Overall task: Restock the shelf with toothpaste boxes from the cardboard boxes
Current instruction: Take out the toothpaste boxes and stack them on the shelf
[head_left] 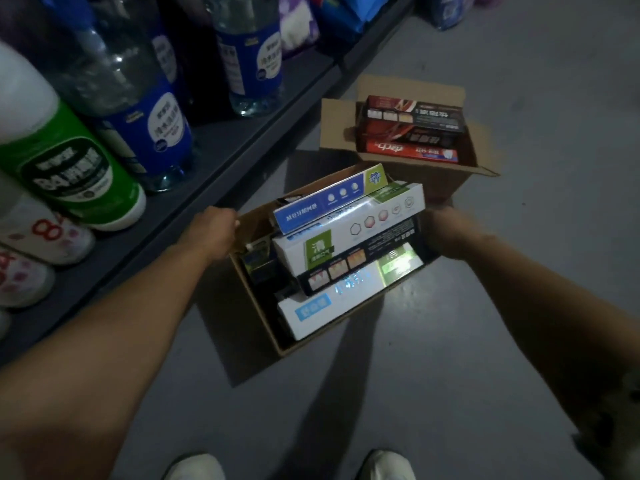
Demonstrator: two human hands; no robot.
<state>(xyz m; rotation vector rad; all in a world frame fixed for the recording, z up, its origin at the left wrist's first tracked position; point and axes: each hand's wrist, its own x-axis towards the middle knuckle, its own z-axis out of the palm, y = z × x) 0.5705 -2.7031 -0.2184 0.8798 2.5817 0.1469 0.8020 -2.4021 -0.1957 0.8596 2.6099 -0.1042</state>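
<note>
Grey floor [519,98] under two cartons [429,181]

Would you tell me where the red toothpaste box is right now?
The red toothpaste box lies in the farther open cardboard box on the grey floor, right of the dark shelf.

**Hidden and cut off**

Your right hand [437,221] was mostly hidden behind the near carton [263,327], fingers unseen. Your left hand's [215,227] fingertips were lost over its rim. The white bottles [24,268] ran off the frame's left edge.

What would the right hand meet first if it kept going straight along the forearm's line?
Probably the farther cardboard box holding red toothpaste boxes; the right hand grips the nearer carton's side. Depth is unclear.
</note>
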